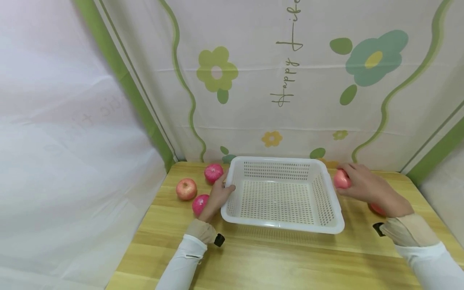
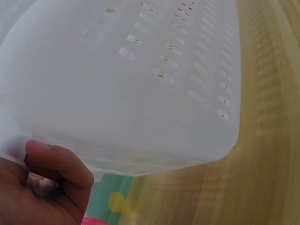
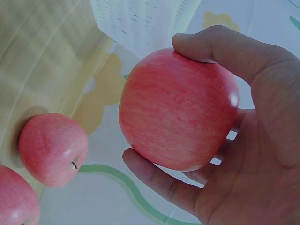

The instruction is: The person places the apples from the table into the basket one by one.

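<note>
A white perforated plastic basket (image 1: 277, 201) stands in the middle of the wooden table, with nothing inside it. My left hand (image 1: 220, 193) grips its left rim, and the thumb curls over the edge. In the left wrist view the basket's wall (image 2: 117, 84) fills most of the picture beside the curled fingers. Just beyond the right rim, my right hand (image 1: 362, 184) holds a red apple (image 3: 178, 110) between thumb and fingers. Two more apples, one whole (image 3: 54, 149) and one cut off by the frame (image 3: 16, 199), lie on the table near this hand.
Left of the basket lie a reddish-yellow round fruit (image 1: 186, 189) and two bright pink round fruits, one farther back (image 1: 214, 173) and one nearer (image 1: 200, 204), beside my left wrist. A flower-printed curtain (image 1: 250, 117) hangs along the table's back edge; white cloth (image 1: 72, 161) closes the left side.
</note>
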The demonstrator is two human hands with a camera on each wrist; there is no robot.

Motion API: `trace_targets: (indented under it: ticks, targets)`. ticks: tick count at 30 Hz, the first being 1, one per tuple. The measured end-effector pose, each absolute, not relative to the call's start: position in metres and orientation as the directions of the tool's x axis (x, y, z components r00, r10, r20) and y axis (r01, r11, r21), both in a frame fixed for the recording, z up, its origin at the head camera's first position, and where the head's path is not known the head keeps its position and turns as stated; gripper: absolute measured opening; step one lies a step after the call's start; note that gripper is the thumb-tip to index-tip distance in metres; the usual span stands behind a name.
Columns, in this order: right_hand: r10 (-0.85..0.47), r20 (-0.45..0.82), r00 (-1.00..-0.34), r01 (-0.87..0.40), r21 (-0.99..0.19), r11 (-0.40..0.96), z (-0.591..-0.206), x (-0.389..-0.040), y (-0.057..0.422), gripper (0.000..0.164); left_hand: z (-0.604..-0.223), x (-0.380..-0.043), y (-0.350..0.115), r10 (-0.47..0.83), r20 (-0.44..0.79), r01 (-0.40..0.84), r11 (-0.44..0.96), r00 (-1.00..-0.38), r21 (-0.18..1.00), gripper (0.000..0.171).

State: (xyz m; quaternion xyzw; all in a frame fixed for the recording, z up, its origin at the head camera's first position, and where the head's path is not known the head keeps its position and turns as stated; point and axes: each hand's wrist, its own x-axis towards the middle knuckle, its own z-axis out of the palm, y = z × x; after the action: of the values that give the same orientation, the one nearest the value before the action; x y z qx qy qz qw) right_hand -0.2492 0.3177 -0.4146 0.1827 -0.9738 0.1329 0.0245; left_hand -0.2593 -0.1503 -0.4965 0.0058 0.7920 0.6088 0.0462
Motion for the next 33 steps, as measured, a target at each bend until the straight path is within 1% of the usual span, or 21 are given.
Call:
trace_targets:
  ticks: [3, 19, 25, 33]
  targets:
    - [-0.352, 0.101, -0.931, -0.366, -0.247, 0.897, -0.413, -0.251, 0.314, 0.068, -0.496, -0.259, -0.15, 0.058, -0.07, -0.053, 0.259, -0.996, 0.964, 0.074]
    - [-0.356, 0.059, -0.933, -0.358, -0.277, 0.892, -0.403, -0.258, 0.296, 0.076, -0.495, -0.259, -0.149, 0.062, -0.076, -0.057, 0.269, -0.995, 0.962, 0.073]
    - [-0.373, 0.068, -0.925, -0.376, -0.289, 0.88, -0.4, -0.26, 0.288, 0.073, -0.494, -0.259, -0.149, 0.056, -0.087, -0.069, 0.272, -0.995, 0.96, 0.073]
    - [-0.391, 0.087, -0.916, -0.399, -0.274, 0.875, -0.398, -0.263, 0.276, 0.074, -0.494, -0.258, -0.15, 0.054, -0.103, -0.086, 0.263, -0.993, 0.961, 0.073]
